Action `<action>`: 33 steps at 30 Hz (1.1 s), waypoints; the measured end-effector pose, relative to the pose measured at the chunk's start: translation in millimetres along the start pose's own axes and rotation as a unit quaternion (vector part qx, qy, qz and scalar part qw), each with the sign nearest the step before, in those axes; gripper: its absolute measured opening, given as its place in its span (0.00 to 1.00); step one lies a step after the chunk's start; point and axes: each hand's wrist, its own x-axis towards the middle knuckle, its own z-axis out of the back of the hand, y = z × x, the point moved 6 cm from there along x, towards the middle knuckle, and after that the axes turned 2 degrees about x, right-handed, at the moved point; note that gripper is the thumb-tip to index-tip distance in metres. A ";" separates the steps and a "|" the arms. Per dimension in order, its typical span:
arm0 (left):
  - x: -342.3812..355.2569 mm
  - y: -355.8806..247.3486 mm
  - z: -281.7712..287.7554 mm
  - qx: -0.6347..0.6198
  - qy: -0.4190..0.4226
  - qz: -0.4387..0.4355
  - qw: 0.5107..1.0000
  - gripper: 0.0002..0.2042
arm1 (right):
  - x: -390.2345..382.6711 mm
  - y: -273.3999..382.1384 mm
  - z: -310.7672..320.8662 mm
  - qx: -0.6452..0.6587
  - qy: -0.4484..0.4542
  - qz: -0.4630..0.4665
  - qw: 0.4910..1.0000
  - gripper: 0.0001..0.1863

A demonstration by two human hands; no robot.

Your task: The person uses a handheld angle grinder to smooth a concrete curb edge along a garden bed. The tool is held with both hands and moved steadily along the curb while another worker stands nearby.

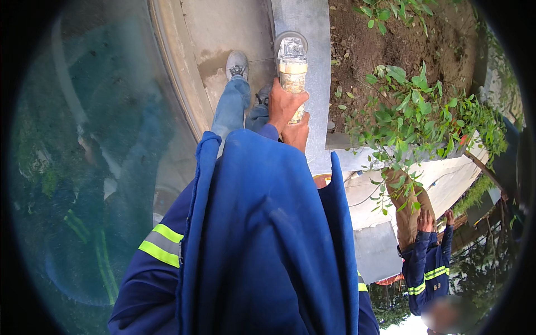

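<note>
Both my hands are closed around a dusty angle grinder (293, 82), with its round disc (304, 42) at the far end, over the grey stone ledge (315, 106). My left hand (286, 103) grips the body just behind its yellowish collar. Closer to me, my right hand (296, 134) holds the rear of the tool, partly hidden by blue cloth (262, 223) hanging over the lower middle of the view. Whether the disc touches the stone, I cannot tell.
My shoes (237, 64) stand on a paved walkway (223, 28) left of the ledge. A reflective glass surface (84, 167) fills the left side. To the right are bare soil (357, 56) and leafy branches (419, 95). Another person (424, 262) in reflective-striped workwear appears at lower right.
</note>
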 end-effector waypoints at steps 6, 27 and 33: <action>-1.2 -2.6 0.2 0.043 0.009 0.017 0.999 0.29 | -0.4 -9.1 -0.2 -0.032 0.006 -0.026 0.999 0.35; 12.9 -19.4 2.4 0.023 0.001 -0.022 0.999 0.35 | 9.4 14.2 -1.3 -0.011 -0.013 0.031 0.999 0.34; 20.3 -15.2 7.8 -0.020 -0.005 -0.008 1.000 0.34 | 16.9 19.7 -4.5 -0.045 0.025 -0.001 0.999 0.36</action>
